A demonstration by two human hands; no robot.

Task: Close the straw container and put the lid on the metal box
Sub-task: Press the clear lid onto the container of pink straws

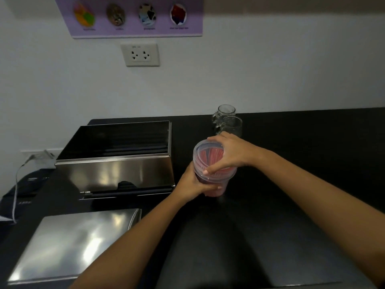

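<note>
A clear round straw container [215, 189] full of red straws stands on the black counter, right of centre. My left hand [193, 182] is wrapped around its side. My right hand [226, 153] lies on top, fingers gripping the clear plastic lid [205, 152], which sits on the container's rim. The open metal box [116, 161] stands to the left, its dark inside showing. Its flat steel lid [70, 245] lies on the counter in front of the box, near the lower left.
Two empty glass jars [228, 119] stand close behind the container, by the white wall. A wall socket [140, 54] and a purple poster [135, 15] hang above. A white cable [17, 184] and dark items lie at the far left. The black counter [312, 142] stretches right.
</note>
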